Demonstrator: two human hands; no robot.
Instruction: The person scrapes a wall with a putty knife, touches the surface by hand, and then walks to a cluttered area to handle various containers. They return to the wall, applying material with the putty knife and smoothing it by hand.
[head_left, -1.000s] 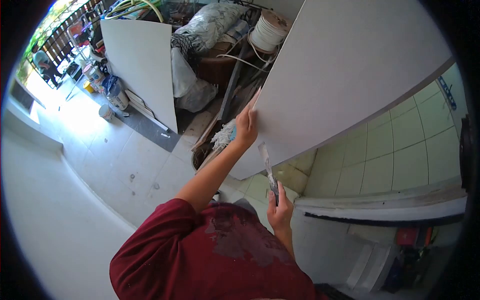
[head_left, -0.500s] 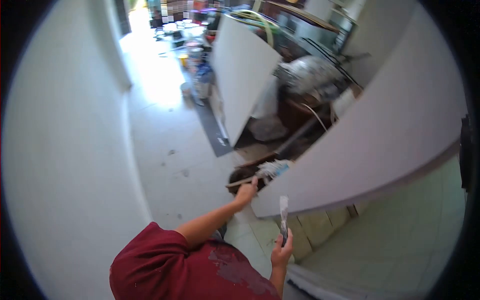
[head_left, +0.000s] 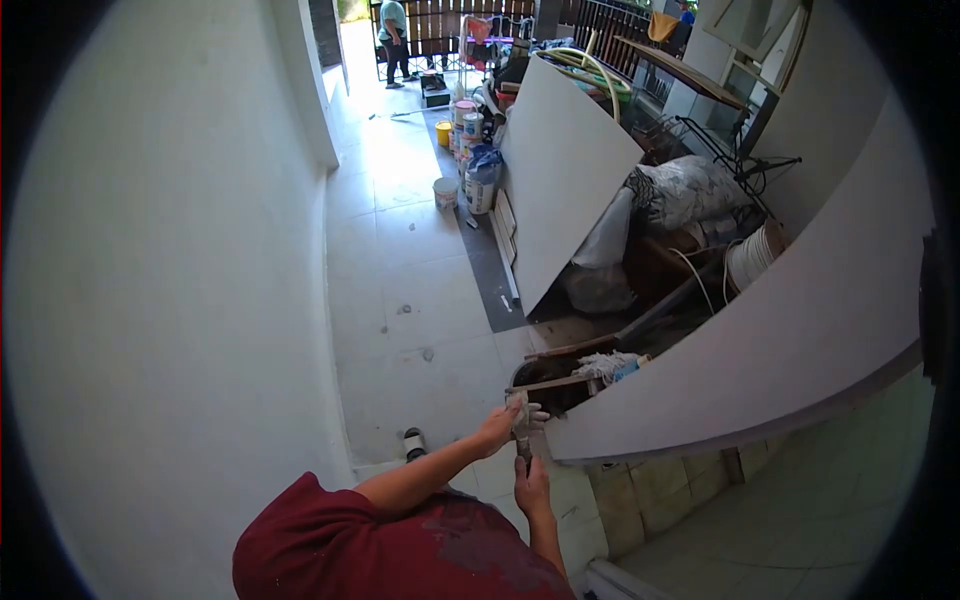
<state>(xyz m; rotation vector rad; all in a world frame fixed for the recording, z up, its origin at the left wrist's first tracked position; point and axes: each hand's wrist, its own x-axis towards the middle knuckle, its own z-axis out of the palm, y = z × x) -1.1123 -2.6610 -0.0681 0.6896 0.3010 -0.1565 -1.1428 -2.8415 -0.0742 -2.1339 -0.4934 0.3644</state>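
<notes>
My right hand (head_left: 533,487) is closed round the dark handle of a flat scraper-like tool (head_left: 522,447), which points up and away from me. Beside the tool's upper end, my left hand (head_left: 496,431) is closed on a pale crumpled cloth (head_left: 524,408), possibly a glove, that covers the blade. Just beyond my hands is a dark open container (head_left: 535,374) with a wooden strip across it. A whitish stringy mop head (head_left: 604,364) lies at its right side.
A white wall (head_left: 180,260) runs along the left, and a curved white partition (head_left: 740,330) on the right. A leaning white panel (head_left: 570,160), buckets (head_left: 445,192), wrapped bundles (head_left: 695,190) and a cable spool (head_left: 755,255) stand ahead. A person (head_left: 393,40) stands far back.
My left hand has drawn back from the container to the tool and now holds the pale cloth. My right hand has moved slightly left, and the view has shifted.
</notes>
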